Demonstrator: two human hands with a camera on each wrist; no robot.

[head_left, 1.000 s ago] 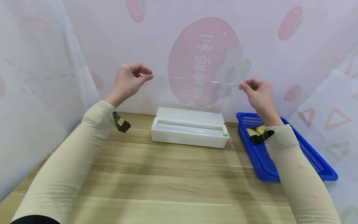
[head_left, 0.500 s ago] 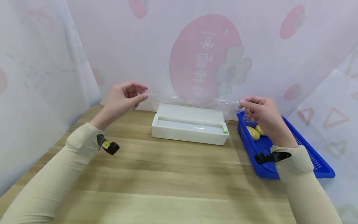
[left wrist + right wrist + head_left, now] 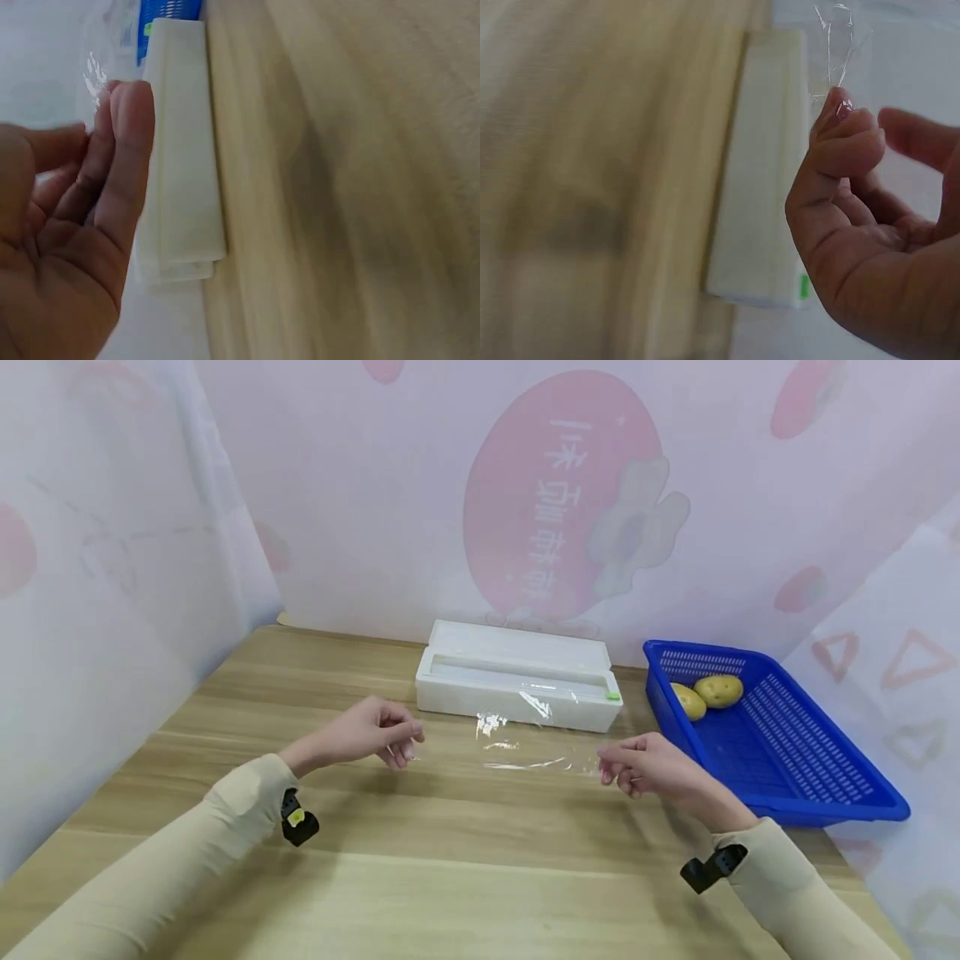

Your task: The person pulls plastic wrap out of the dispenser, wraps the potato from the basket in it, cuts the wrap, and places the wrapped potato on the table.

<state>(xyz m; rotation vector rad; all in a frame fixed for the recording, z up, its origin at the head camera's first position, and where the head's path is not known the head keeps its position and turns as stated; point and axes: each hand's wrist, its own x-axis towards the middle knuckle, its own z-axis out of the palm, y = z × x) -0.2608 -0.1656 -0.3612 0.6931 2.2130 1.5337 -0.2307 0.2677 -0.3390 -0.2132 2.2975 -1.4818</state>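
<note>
A sheet of clear plastic wrap [image 3: 525, 766] stretches between the two hands, showing mostly as bright glints. My left hand [image 3: 372, 732] pinches its left end between thumb and fingers, low above the table. The right end is pinched by my right hand [image 3: 651, 770]; in the right wrist view creased film [image 3: 840, 45] runs from those fingertips. Just behind the film stands a long white box [image 3: 517, 703], its lid [image 3: 517, 645] tipped back and a roll of wrap [image 3: 517, 678] inside. A green slider [image 3: 613, 696] sits at the box's right end.
A blue plastic basket [image 3: 795, 810] stands at the right, with two potatoes [image 3: 718, 691] in its far left corner. The wooden table [image 3: 450, 902] meets a printed curtain [image 3: 360, 527] behind the box and at both sides.
Both hands have come down and nearer with the wrap between them, from in front of the curtain to low over the table before the box. The view has tilted down somewhat.
</note>
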